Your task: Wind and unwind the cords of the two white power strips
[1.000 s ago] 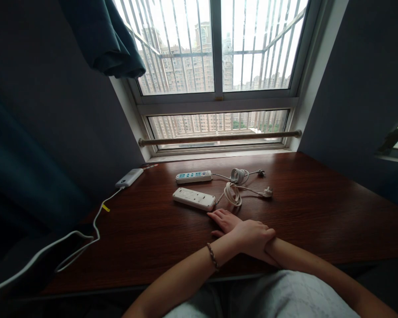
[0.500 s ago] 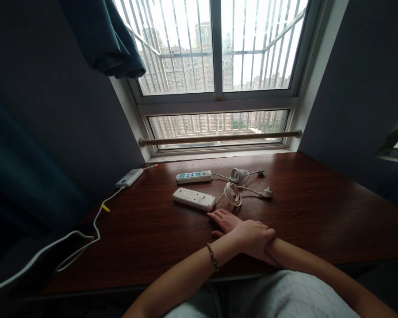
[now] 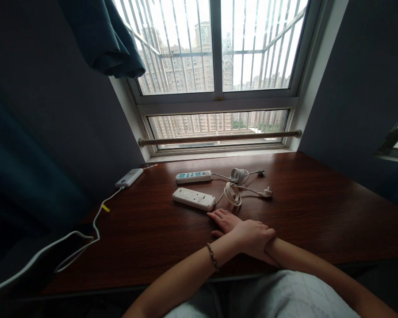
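Observation:
My left hand, below a braided bracelet, is wrapped round my right wrist. My right hand lies flat on the desk beneath it, palm down, fingers pointing left and holding nothing. Its fingertips are close to the near end of a white power strip that lies face down, its cord coiled and its plug off to the right. Behind that, a second power strip lies with its blue sockets facing up; its grey cord is coiled too and ends in a plug.
On the desk's left edge sits a white device with a white cable hanging off that side. A barred window with a horizontal rail rises behind the brown desk. A blue curtain hangs at upper left.

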### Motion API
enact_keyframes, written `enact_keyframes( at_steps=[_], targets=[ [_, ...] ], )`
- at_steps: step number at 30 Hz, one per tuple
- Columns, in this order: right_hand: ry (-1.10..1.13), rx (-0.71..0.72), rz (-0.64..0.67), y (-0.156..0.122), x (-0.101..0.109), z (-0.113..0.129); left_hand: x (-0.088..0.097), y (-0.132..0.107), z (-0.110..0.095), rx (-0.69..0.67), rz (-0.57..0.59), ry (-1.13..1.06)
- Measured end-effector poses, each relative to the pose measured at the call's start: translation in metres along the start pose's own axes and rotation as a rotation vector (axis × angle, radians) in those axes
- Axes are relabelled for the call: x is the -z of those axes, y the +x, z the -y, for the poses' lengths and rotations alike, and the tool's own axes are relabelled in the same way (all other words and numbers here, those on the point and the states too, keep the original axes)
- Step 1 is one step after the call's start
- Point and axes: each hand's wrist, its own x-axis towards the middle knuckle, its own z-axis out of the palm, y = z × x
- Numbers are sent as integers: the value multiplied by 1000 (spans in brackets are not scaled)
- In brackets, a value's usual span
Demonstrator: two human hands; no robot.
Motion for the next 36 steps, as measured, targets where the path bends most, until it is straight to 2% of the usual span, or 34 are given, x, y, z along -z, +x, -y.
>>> enact_keyframes(
  at_steps=[10, 18, 28, 36],
  targets=[
    [10, -4, -3, 0, -1, -1, 14, 0, 9, -10, -38, -166],
    [18, 14, -21, 0, -3, -3, 2, 0, 3, -18, -33, -132],
    [9, -4, -1, -1, 0, 0, 25, -2, 11, 0, -32, -159],
    [17, -12, 12, 0, 3, 2, 21, 1, 14, -12, -7, -102]
  ],
)
